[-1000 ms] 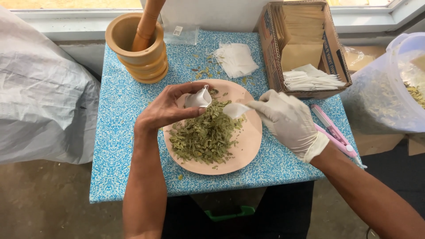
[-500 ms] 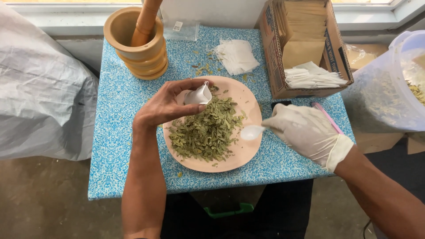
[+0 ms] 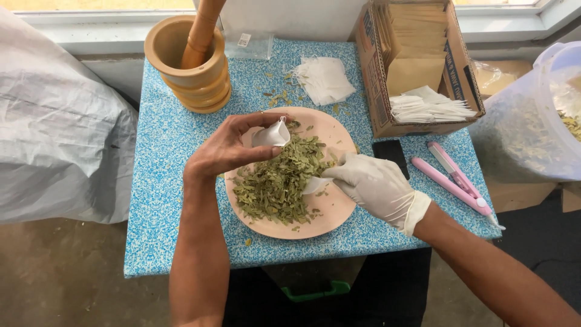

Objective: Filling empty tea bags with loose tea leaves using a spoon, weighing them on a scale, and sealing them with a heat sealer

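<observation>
**Plate of dried leaves, small white pouch, two hands at work**

I log items left to right, each placed against the pink plate.

- Crumpled grey sheet: well left of the plate, off the speckled blue table.
- Wooden mortar, ribbed, pestle leaning inside: beyond the plate's left edge.
- Left hand, bare: over the plate's left rim, palm turned inward, fingers pinching a small white pouch held open.
- Dried green leaves: flaky heap on the plate.
- Right hand, white glove: over the plate's right rim, fingers closed on a white scoop that touches the heap.
- Cardboard box of paper packets: beyond the plate, right.
- Pink tool: right of the plate.
</observation>
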